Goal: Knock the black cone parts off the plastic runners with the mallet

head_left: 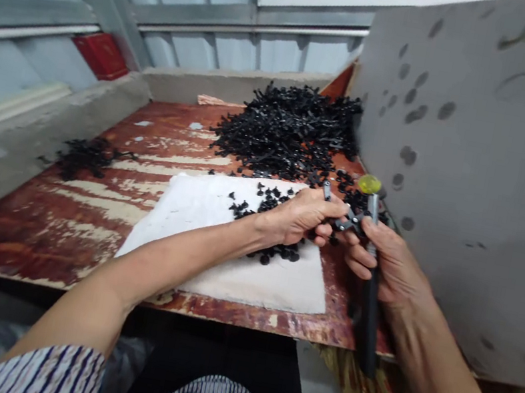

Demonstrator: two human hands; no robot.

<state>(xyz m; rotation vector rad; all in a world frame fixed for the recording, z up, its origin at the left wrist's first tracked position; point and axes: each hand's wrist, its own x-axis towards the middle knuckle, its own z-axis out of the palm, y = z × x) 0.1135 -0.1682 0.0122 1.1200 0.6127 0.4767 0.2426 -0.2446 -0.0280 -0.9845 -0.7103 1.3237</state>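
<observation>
My left hand (302,217) is closed in a pinch over the right edge of a white cloth pad (222,277). Between its fingers are small dark grey metal parts (349,222), whose exact kind I cannot make out. A hammer (369,324) with a yellow head, a metal shaft and a black handle is gripped in my right hand (390,263), handle pointing down. My right fingertips reach close to the small metal parts; whether they touch is unclear. Small black stud-like pieces (275,199) lie scattered on the pad, partly hidden beneath my left hand.
A large heap of black pieces (289,127) covers the back of the worn red table (87,213). A smaller pile (86,157) sits at the left. On the right stands a grey spotted panel (486,195), close to my right arm. A low concrete ledge (190,85) borders the back.
</observation>
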